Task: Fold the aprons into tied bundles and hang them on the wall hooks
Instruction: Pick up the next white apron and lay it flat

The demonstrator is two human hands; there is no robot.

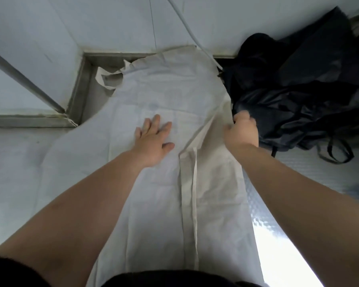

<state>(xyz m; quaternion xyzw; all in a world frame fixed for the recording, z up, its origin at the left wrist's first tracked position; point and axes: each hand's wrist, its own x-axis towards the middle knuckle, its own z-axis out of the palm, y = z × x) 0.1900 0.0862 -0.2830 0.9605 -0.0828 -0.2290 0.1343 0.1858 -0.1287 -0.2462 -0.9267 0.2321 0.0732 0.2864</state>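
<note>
A pale beige apron [164, 90] lies spread lengthwise on the white table, its right side folded over toward the middle. A long tie strap [194, 204] runs down the folded part. My left hand [153, 139] presses flat on the apron's centre with fingers spread. My right hand [241, 131] grips the apron's right edge at the fold, fingers curled round the cloth. The neck loop [106, 78] lies at the apron's far left end.
A heap of dark aprons [298, 96] with loose black straps sits at the right, touching the beige apron's edge. A metal-framed recess [85, 83] lies at the table's far left. A white cable [187, 23] runs down the wall behind.
</note>
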